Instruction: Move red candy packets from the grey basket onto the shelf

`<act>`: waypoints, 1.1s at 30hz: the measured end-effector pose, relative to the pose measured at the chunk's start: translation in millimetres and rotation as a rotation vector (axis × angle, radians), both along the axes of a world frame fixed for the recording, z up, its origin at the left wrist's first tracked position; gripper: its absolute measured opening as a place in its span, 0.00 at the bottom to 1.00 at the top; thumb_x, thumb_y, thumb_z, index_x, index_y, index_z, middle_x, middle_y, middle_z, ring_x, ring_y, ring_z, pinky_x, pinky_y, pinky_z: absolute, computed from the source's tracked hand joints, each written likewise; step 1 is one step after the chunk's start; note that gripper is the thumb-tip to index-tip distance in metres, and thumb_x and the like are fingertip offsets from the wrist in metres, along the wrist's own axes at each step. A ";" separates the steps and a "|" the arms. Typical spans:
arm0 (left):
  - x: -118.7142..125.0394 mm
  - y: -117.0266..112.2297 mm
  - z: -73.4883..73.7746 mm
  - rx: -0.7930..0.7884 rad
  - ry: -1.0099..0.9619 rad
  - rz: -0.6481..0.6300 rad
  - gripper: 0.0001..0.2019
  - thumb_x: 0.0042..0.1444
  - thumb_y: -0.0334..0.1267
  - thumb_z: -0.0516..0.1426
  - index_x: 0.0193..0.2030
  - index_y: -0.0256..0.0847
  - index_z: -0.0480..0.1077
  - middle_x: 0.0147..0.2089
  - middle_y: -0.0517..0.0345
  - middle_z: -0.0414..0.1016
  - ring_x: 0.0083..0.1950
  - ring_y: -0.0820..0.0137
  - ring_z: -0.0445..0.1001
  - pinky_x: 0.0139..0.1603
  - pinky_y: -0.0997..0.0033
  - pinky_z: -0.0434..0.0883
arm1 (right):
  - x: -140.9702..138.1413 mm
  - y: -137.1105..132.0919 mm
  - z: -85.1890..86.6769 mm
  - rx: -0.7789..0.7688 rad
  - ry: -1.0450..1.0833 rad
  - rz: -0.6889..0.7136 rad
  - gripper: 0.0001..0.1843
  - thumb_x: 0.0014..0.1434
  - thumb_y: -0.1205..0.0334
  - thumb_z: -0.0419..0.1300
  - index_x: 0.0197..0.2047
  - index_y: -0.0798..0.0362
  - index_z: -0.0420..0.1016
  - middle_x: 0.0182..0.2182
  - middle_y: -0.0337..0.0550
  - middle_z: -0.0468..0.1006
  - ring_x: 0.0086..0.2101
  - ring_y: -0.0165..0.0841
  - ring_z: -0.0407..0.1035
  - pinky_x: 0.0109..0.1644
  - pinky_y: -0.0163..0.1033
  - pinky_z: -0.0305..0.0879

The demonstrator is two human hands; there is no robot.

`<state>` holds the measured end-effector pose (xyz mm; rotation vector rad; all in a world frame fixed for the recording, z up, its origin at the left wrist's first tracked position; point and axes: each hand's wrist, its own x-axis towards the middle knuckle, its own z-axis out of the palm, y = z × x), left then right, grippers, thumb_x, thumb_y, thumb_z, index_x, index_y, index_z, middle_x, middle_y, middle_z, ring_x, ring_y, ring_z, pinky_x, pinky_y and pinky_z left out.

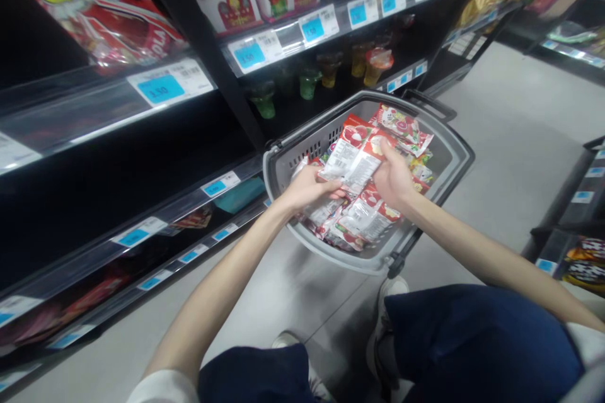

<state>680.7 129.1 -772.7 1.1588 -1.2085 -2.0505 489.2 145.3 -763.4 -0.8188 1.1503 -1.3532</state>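
Observation:
A grey shopping basket (444, 157) stands on the floor in front of me, filled with several red and white snack packets (363, 217). Both my hands reach into it. My left hand (309, 187) is closed on the lower edge of a small stack of red and white packets (352, 151) held just above the pile. My right hand (392, 177) is closed on the right side of the same stack. I am crouched, with my knees in dark blue shorts at the bottom of the view.
Black shop shelves (142, 157) with blue price tags (161, 88) run along the left, several levels dark and bare. Coloured jelly cups (326, 69) stand on a shelf behind the basket. Grey floor (510, 113) opens to the right, with another shelf unit (576, 227) at far right.

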 end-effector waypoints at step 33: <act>0.3 0.0 -8.1 -0.125 -0.005 -0.001 0.12 0.54 0.32 0.66 0.43 0.29 0.75 0.37 0.46 0.83 0.37 0.65 0.83 0.44 0.65 0.81 | 0.0 0.8 4.3 0.045 -0.006 0.040 0.33 0.53 0.28 0.63 0.52 0.43 0.77 0.52 0.43 0.81 0.60 0.47 0.67 0.64 0.61 0.62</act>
